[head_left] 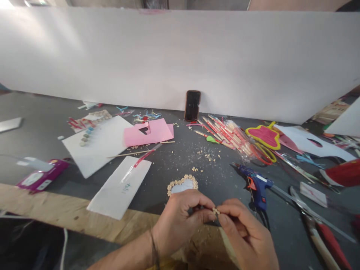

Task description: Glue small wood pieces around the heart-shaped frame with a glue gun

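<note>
My left hand and my right hand meet at the near edge of the table. Between their pinched fingertips is a small cluster of pale wooden bits. Just beyond my left hand lies a white cutout with a border of similar wooden bits; my hand hides its lower part, so its full shape does not show. More loose wooden bits are scattered on the dark tabletop ahead. To the right of my hands, a blue glue gun with an orange trigger lies on its side.
Pliers lie at the right. Red-and-natural sticks and a pink-and-yellow star sit farther back. A phone leans against the white panel. Pink paper, white sheets and a purple box are on the left.
</note>
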Tool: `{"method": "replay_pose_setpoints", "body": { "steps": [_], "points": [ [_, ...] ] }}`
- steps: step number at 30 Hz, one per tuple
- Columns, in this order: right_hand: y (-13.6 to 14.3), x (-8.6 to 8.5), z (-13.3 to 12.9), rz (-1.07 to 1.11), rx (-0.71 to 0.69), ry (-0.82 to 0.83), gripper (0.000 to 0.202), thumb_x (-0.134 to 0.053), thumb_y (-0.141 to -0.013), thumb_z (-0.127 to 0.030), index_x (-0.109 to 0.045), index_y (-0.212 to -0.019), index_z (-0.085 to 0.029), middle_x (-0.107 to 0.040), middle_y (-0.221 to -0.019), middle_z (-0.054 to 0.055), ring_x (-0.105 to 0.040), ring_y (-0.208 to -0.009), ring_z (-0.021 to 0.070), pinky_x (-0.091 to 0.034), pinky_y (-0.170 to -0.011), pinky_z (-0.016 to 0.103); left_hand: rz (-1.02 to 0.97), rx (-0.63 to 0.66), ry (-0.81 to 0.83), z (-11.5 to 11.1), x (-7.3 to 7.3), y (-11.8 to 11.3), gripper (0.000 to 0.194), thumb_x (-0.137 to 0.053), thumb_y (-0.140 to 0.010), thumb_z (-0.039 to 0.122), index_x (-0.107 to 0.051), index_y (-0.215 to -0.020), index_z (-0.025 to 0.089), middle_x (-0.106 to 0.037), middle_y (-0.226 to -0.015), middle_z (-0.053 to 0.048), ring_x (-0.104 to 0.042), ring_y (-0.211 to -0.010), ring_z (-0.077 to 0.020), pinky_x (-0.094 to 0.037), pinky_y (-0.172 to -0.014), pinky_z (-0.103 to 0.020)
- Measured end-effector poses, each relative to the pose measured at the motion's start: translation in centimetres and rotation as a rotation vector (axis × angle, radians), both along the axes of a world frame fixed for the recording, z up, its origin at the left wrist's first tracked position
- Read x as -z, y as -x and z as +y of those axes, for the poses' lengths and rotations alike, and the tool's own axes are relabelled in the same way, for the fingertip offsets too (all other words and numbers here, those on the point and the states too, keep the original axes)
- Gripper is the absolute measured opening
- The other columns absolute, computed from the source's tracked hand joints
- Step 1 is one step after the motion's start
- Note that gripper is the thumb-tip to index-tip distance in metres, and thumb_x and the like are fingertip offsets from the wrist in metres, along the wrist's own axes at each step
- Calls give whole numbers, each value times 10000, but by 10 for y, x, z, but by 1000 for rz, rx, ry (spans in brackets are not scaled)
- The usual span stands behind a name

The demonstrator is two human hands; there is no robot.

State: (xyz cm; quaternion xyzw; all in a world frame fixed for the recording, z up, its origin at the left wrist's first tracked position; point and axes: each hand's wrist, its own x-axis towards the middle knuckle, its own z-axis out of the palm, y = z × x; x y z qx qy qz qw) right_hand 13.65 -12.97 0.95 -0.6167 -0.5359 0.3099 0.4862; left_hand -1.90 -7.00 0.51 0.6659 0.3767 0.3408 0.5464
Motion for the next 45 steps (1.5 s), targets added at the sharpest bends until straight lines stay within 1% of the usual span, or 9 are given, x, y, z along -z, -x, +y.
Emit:
{"method": "replay_pose_setpoints", "body": {
  "steps": [7, 15, 19, 21, 24, 32, 36, 40, 45],
  "points": [
    [-9, 1, 2, -128, -11, -90, 144, -628, -818, -374, -686, -810, -243, -657, -817, 32, -573, -570, 121, -458, -473, 202, 96, 7, 6, 5, -2, 1, 89, -677, -815, 245, -737, -830, 181, -692, -741, -13, -609, -687, -127, -443, -645, -206],
    [-30, -5, 14, -420, -238, -184, 116, -566, -866, -262, -675, -827, -246, -673, -757, 23, -639, -655, 134, -525, -593, 209, 186, 109, -296, 9, 9, -3, 105, -641, -867, 265, -728, -885, 210, -710, -812, -18, -636, -797, -144, -478, -754, -212],
    [-43, 0, 31, -523, -232, -147, 153, -536, -895, -305, -655, -822, -242, -675, -772, 23, -643, -683, 139, -521, -612, 226, 357, 78, -470, 35, 4, 7, 328, -670, -835, 311, -653, -1151, 224, -680, -1139, -64, -630, -1014, -202, -487, -912, -290],
    [-49, 8, 43, -645, -282, -108, 170, -509, -918, -297, -652, -847, -239, -678, -804, 24, -643, -718, 139, -518, -642, 237, 559, 30, -527, 57, -1, 12, 283, -593, -866, 221, -650, -1143, 212, -635, -1218, -69, -595, -1100, -219, -469, -959, -321],
    [-55, 21, 60, -792, -376, -91, 177, -508, -921, -266, -667, -850, -235, -686, -822, 27, -643, -786, 163, -518, -719, 287, 843, 95, -556, 87, -4, 14, 260, -504, -873, 136, -675, -1055, 205, -651, -1143, -59, -602, -1055, -222, -472, -935, -351],
    [-61, 38, 75, -943, -393, -113, 227, -471, -924, -250, -688, -863, -224, -697, -813, 42, -624, -794, 191, -499, -731, 330, 933, 204, -555, 115, 23, -1, 226, -495, -835, 116, -689, -914, 199, -688, -917, -57, -628, -891, -204, -489, -760, -284],
    [-75, 30, 65, -971, -326, -139, 267, -421, -938, -276, -674, -998, -214, -707, -930, 70, -640, -867, 211, -500, -776, 356, 939, 205, -556, 119, 28, -1, 218, -482, -842, 127, -681, -882, 204, -685, -901, -44, -630, -866, -202, -477, -714, -272],
    [-103, 22, 44, -1019, -106, -160, 333, -384, -948, -385, -642, -1060, -208, -697, -993, 96, -662, -895, 232, -506, -787, 376, 938, 232, -570, 121, 29, -3, 180, -508, -844, 146, -676, -855, 209, -683, -909, -30, -634, -858, -188, -464, -697, -250],
    [-127, 29, 22, -1065, 195, 125, 464, -375, -891, -560, -594, -1024, -173, -705, -857, 127, -679, -677, 269, -497, -551, 370, 938, 265, -600, 121, 31, -7, 178, -502, -851, 122, -667, -850, 188, -674, -893, -50, -634, -849, -201, -465, -716, -269]
  ]
}}
